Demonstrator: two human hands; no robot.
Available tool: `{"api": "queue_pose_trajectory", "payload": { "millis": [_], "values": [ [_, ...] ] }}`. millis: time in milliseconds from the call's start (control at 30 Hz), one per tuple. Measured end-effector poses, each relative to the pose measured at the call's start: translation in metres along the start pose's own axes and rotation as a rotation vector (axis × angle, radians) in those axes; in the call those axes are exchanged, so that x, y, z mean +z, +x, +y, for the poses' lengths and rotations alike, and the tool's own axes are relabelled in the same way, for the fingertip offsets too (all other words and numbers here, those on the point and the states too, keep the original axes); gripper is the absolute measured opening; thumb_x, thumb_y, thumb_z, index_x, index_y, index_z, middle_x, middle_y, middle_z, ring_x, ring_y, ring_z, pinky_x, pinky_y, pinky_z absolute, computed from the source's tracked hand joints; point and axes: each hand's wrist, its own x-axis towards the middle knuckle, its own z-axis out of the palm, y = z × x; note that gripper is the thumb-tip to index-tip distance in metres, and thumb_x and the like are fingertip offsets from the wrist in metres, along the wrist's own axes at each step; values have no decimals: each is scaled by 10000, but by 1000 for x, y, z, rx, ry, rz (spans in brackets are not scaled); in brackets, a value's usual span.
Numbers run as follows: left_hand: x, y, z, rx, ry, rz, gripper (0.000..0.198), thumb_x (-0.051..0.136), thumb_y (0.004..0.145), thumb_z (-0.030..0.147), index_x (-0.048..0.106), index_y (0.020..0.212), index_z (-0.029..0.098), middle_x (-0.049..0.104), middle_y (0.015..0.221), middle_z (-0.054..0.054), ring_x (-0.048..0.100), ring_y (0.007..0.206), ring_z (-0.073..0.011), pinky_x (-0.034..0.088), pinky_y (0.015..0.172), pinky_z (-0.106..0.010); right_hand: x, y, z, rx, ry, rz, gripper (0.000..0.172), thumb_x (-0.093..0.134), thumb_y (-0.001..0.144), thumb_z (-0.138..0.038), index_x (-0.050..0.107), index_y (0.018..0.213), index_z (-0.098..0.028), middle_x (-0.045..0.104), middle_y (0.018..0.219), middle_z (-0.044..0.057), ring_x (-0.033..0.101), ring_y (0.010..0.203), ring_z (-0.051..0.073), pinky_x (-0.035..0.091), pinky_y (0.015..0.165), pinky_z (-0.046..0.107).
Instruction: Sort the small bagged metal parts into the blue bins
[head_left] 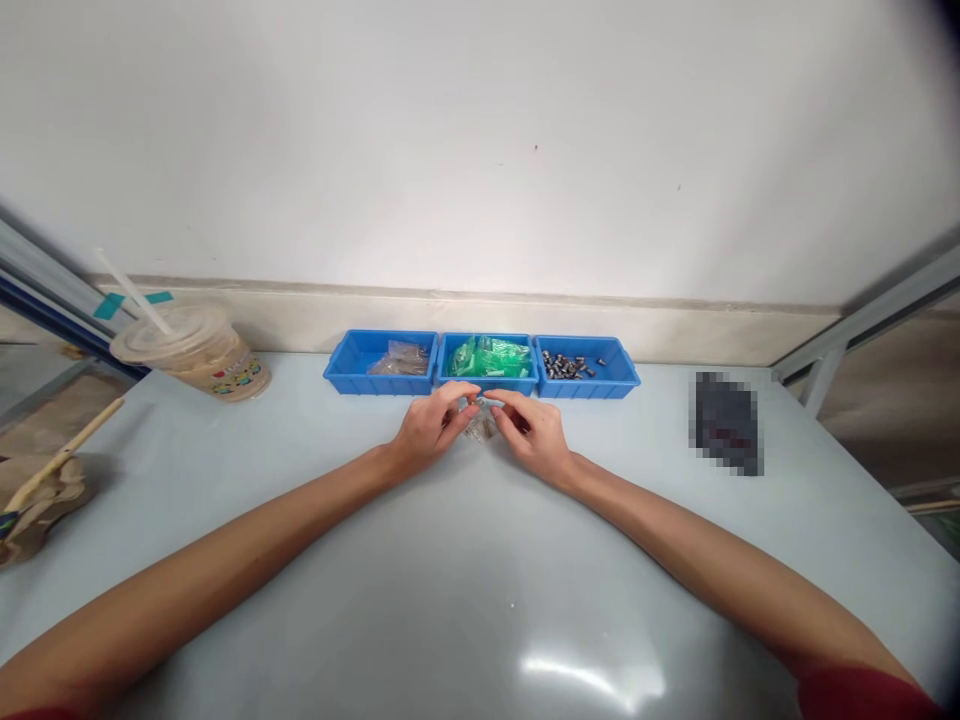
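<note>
My left hand (435,428) and my right hand (534,432) meet at a small clear plastic bag (480,424) in front of the middle bin. The fingers of both hands are pinched at the bag's two sides, near its top. Small brownish pieces show inside it. Just behind my hands, the middle blue bin (487,384) holds green plastic packets (501,356). The left blue bin (375,383) holds clear bags (402,360), and the right blue bin (589,389) holds small metallic parts (571,367).
At the back left of the table (420,600) stands a plastic cup (217,360) with a straw. A brown object with a stick (64,460) lies at the left edge. A dark pixelated item (726,420) is on the right. A wall rises behind the bins.
</note>
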Motion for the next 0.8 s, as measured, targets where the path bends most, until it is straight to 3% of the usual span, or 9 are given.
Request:
{"api": "queue_pose_trajectory", "payload": {
  "millis": [533,800],
  "values": [
    [-1,-1,-1,-27,-38,-46,188,488,960,283,511,1119,184,680,873,-2,535,514,-43,447,536,-158,1,5,-5,-33,36,-37,177,514,913,-256,654,985,-176,642,646,9,531,535,122,445,549,240],
    [-4,4,2,23,-82,-72,206,502,954,235,575,1138,180,711,953,-54,671,812,-114,539,700,-199,-1,4,-5,32,58,-48,158,489,922,-267,625,924,-185,586,621,-12,489,523,115,411,535,230]
  ]
}}
